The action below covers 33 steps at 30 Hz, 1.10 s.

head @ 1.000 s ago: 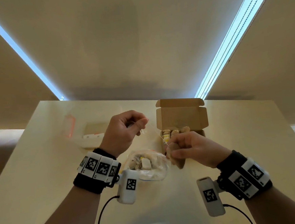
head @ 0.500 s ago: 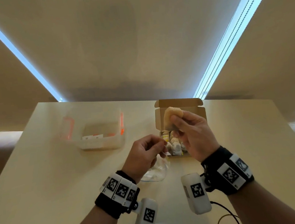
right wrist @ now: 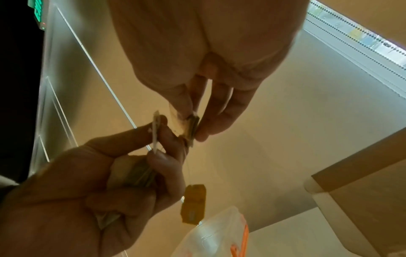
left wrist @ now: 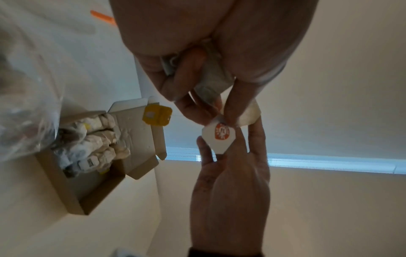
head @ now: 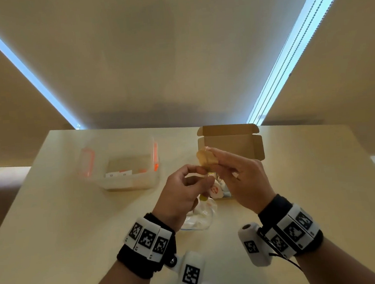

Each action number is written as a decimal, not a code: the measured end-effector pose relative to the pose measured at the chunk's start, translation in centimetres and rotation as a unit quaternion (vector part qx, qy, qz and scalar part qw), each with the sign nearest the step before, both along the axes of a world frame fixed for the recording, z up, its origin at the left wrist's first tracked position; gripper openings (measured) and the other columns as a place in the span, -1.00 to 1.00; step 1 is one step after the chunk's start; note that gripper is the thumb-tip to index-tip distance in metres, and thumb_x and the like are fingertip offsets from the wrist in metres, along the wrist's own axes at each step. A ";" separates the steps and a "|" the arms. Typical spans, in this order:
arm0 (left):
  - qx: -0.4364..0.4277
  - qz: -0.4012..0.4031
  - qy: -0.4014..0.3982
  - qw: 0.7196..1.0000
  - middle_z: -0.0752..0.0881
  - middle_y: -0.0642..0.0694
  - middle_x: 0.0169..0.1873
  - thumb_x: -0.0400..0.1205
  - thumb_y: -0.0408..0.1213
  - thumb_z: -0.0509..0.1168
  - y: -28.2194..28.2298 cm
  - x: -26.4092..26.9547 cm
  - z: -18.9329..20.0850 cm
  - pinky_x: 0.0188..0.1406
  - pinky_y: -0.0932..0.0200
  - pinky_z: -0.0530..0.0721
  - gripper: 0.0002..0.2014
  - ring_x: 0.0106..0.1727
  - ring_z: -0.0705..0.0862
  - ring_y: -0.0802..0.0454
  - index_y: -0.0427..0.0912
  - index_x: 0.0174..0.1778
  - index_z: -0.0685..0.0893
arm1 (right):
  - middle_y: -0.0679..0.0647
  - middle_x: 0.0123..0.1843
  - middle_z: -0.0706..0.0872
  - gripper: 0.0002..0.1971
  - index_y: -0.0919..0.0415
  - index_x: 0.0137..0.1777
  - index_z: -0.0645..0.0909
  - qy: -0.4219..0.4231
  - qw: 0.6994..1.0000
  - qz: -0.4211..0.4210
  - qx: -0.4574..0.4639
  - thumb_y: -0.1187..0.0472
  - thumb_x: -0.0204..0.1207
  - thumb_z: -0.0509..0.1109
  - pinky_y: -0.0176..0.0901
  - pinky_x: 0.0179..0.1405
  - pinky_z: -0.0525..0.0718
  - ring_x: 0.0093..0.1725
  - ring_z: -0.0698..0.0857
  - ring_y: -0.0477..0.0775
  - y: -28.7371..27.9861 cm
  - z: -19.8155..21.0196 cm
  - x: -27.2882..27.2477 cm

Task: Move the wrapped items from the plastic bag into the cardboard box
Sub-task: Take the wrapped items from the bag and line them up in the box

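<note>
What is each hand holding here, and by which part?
Right hand pinches a tan wrapped item by its lower edge. Left hand pinches a white paper tag and clutches another wrapped item in its palm.

Bare forearms, no sleeves. Left wrist, lower centre of the head view: black wristband (head: 144, 255) topped by three white blocks with black square-pattern markers. Right wrist, lower right: matching black band (head: 294, 229) with white marker blocks. A white rounded camera pod (head: 189, 274) with one marker hangs off each band; thin black cables (head: 290, 263) trail from them.
</note>
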<state>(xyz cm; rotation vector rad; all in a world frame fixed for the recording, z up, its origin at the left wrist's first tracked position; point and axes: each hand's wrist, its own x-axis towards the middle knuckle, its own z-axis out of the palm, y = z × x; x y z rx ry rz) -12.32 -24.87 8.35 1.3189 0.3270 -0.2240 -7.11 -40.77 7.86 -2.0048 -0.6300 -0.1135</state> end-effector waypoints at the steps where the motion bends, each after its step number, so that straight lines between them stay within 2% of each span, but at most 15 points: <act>1: -0.021 0.006 0.014 1.000 0.75 -0.25 -0.29 0.53 -0.31 0.48 0.1 0.1 0.0 -0.60 0.26 0.25 -0.72 -0.45 0.59 0.05 -0.28 0.08 0.58 | -0.40 0.10 0.68 -0.57 -0.03 0.48 0.51 -0.002 1.000 0.020 -0.008 0.24 0.64 0.38 -0.58 -0.07 0.64 -0.02 0.72 -0.45 -0.2 0.0 -0.2; 4: -0.064 0.024 0.039 0.997 0.74 -0.17 -0.34 0.43 -0.21 0.49 0.2 0.3 0.3 -0.63 0.30 0.31 -0.56 -0.46 0.59 0.07 -0.28 0.14 0.51 | -0.23 0.16 0.77 -0.50 0.01 0.54 0.51 0.041 0.996 0.083 -0.015 0.35 0.63 0.36 -0.34 0.05 0.74 0.11 0.76 -0.24 -1.0 0.0 -0.5; 7: -0.060 0.042 0.031 0.997 0.71 -0.17 -0.39 0.42 -0.17 0.49 0.0 0.2 0.5 -0.65 0.31 0.33 -0.43 -0.49 0.54 0.07 -0.40 0.23 0.47 | -0.13 0.16 0.79 -0.56 0.09 0.45 0.59 0.067 0.992 0.105 -0.024 0.18 0.56 0.44 -0.06 0.07 0.80 0.14 0.77 -0.09 -1.2 -0.1 -1.0; 10: -0.054 0.060 0.027 0.996 0.77 -0.29 -0.30 0.40 -0.15 0.50 -0.3 0.3 0.4 -0.53 0.17 0.40 -0.39 -0.41 0.58 -0.05 -0.39 0.25 0.46 | -0.19 0.15 0.78 -0.47 0.05 0.42 0.60 0.062 0.993 0.095 -0.042 -0.10 0.48 0.51 -0.06 0.10 0.79 0.11 0.77 -0.13 -1.0 -0.1 -1.3; 12: -0.055 0.065 0.018 0.996 0.79 -0.41 -0.17 0.38 -0.13 0.53 -0.5 0.3 0.4 -0.28 -0.03 0.49 -0.41 -0.25 0.61 -0.23 -0.35 0.22 0.50 | -0.26 0.15 0.76 -0.50 0.01 0.40 0.60 0.054 0.994 0.080 -0.042 -0.08 0.49 0.53 -0.17 0.14 0.76 0.11 0.76 -0.19 -0.9 -0.2 -1.4; 14: -0.028 0.062 0.002 0.998 0.80 -0.44 -0.16 0.41 -0.15 0.53 -0.4 0.2 0.4 -0.16 0.02 0.59 -0.48 -0.23 0.70 -0.23 -0.32 0.19 0.54 | -0.32 0.11 0.74 -0.59 0.01 0.35 0.63 0.047 0.997 0.055 -0.024 0.01 0.51 0.53 -0.36 0.07 0.73 0.08 0.75 -0.26 -0.8 -0.3 -1.5; 15: -0.002 0.061 -0.009 0.998 0.81 -0.41 -0.20 0.45 -0.18 0.51 -0.3 0.3 0.5 -0.29 0.15 0.64 -0.54 -0.30 0.75 -0.16 -0.31 0.17 0.56 | -0.33 0.08 0.74 -0.61 0.03 0.33 0.64 0.056 0.997 0.042 -0.013 0.03 0.51 0.52 -0.40 0.04 0.73 0.06 0.76 -0.27 -0.7 -0.3 -1.5; 17: 0.050 0.055 -0.026 0.997 0.82 -0.32 -0.28 0.54 -0.23 0.47 -0.1 0.3 0.5 -0.47 0.32 0.61 -0.66 -0.39 0.79 -0.07 -0.28 0.14 0.57 | -0.21 0.04 0.80 -0.66 0.11 0.27 0.69 0.099 0.995 0.016 0.017 0.07 0.52 0.50 -0.30 0.02 0.77 0.02 0.80 -0.20 -0.7 -0.5 -1.4; 19: 0.094 0.042 -0.039 0.994 0.83 -0.24 -0.32 0.58 -0.24 0.46 0.2 0.4 0.3 -0.44 0.30 0.62 -0.73 -0.34 0.81 -0.09 -0.23 0.10 0.59 | -0.09 -0.03 0.85 -0.73 0.17 0.21 0.72 0.147 0.988 -0.007 0.053 0.17 0.53 0.51 -0.17 -0.01 0.81 -0.06 0.84 -0.09 -0.8 -0.5 -1.2; 22: 0.170 0.020 -0.057 0.984 0.80 -0.17 -0.40 0.60 -0.31 0.45 1.2 0.4 -0.3 -0.41 0.23 0.65 -0.87 -0.46 0.72 -0.03 -0.21 -0.01 0.66 | 0.01 -0.13 0.86 -0.81 0.19 0.13 0.74 0.209 0.971 -0.028 0.112 0.24 0.53 0.50 -0.14 -0.12 0.81 -0.17 0.83 0.00 -1.1 -0.3 -1.0; 27: 0.309 0.017 -0.067 0.949 0.79 0.01 -0.35 0.57 -0.27 0.48 3.2 0.3 -1.6 -0.29 0.09 0.72 -0.94 -0.48 0.66 0.18 -0.03 -0.18 0.75 | 0.06 -0.29 0.76 -0.77 0.28 0.05 0.73 0.286 0.933 -0.050 0.212 0.13 0.50 0.47 -0.18 -0.28 0.71 -0.33 0.64 0.06 -1.7 0.1 -0.7; 28: 0.313 0.019 -0.068 0.947 0.79 0.05 -0.29 0.57 -0.25 0.48 3.5 0.4 -1.6 -0.29 0.10 0.71 -0.95 -0.46 0.65 0.21 -0.01 -0.17 0.76 | 0.05 -0.31 0.73 -0.73 0.30 0.04 0.72 0.293 0.929 -0.050 0.218 0.10 0.49 0.47 -0.18 -0.29 0.68 -0.34 0.62 0.05 -1.7 0.0 -0.7; 30: 0.253 0.011 -0.069 0.965 0.81 0.03 -0.18 0.60 -0.20 0.45 3.3 0.5 -1.1 -0.40 0.24 0.63 -0.97 -0.49 0.63 0.14 -0.04 -0.09 0.79 | 0.04 -0.33 0.71 -0.70 0.30 0.03 0.71 0.300 0.928 -0.049 0.214 0.06 0.48 0.46 -0.17 -0.28 0.67 -0.33 0.61 0.03 -1.5 -0.2 -0.7; 31: 0.210 0.001 -0.065 0.976 0.81 0.02 -0.18 0.61 -0.19 0.44 2.8 0.6 -0.7 -0.46 0.33 0.57 -0.91 -0.51 0.61 0.10 -0.08 -0.03 0.79 | 0.02 -0.33 0.71 -0.69 0.29 0.02 0.71 0.300 0.930 -0.050 0.208 0.04 0.47 0.45 -0.16 -0.27 0.68 -0.32 0.61 0.03 -1.4 -0.3 -0.7; 33: 0.169 -0.025 -0.078 0.982 0.78 0.08 -0.37 0.62 -0.22 0.42 1.9 0.8 0.1 -0.51 0.42 0.50 -0.87 -0.54 0.56 0.12 -0.14 0.03 0.80 | 0.02 -0.31 0.74 -0.69 0.28 0.00 0.71 0.299 0.932 -0.049 0.197 0.02 0.46 0.46 -0.10 -0.25 0.67 -0.33 0.61 0.06 -0.9 -0.5 -0.9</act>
